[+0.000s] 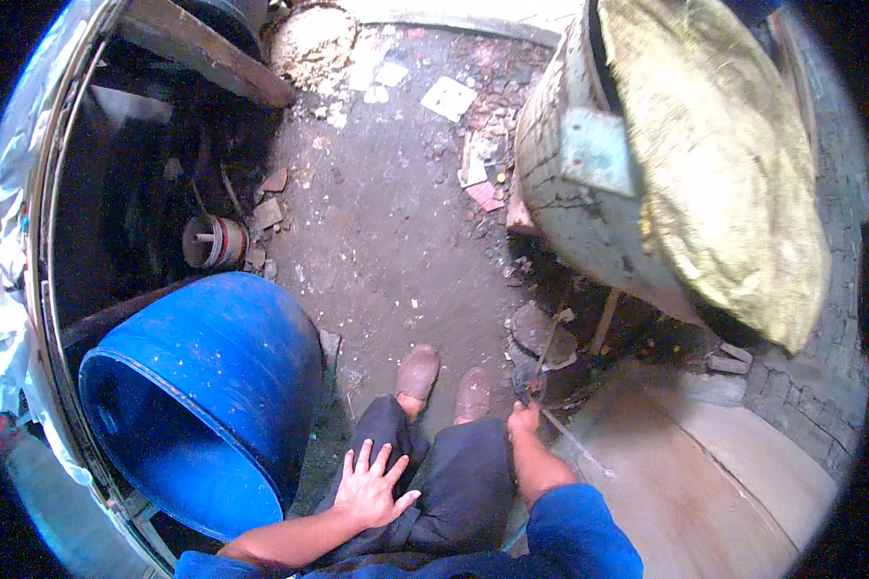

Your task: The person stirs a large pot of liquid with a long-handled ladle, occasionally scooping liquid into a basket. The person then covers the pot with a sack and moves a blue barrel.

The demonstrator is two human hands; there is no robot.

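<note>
My left hand (369,490) rests on my left thigh, its fingers spread and nothing in it. Beside my right knee, my right hand (524,417) is closed around a thin, dark, rod-like tool (577,446). One slim length of it slants down to the right, ending pale. Dark parts show just above the fist, but their exact kind cannot be made out. The large blue plastic barrel (251,338) lies on its side left of my legs, its mouth toward me.
To the right stands a big round tub (574,207) topped with a yellowish woven sack (734,164). A flat board (676,454) lies near my right arm. Broken tiles (448,98) and rubble line the dirt floor (377,241). A small bucket (224,241) lies beyond the barrel.
</note>
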